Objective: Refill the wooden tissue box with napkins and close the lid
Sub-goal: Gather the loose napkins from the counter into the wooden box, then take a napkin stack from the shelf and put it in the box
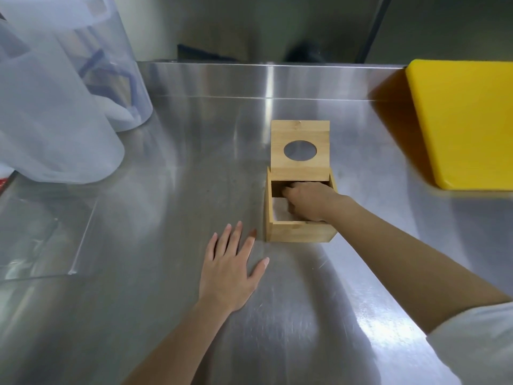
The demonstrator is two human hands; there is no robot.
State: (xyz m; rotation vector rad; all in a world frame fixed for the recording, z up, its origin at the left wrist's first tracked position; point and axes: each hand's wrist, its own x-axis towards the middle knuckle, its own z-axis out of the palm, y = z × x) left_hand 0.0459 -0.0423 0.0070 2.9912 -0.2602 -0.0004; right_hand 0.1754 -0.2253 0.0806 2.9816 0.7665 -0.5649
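Observation:
The wooden tissue box (298, 232) stands on the steel counter, right of centre. Its lid (300, 132), with a round hole in it, is swung up and stands open at the back of the box. My right hand (308, 201) reaches down inside the box, fingers curled over pale napkins (279, 209) lying in it; whether it grips them is hidden. My left hand (231, 270) lies flat on the counter with fingers spread, just left of the box and not touching it.
Two large translucent plastic containers (55, 107) stand at the back left. A clear plastic sheet (47, 237) lies on the counter at the left. A yellow cutting board (469, 123) lies at the right. The steel backsplash (263, 79) rises behind the box.

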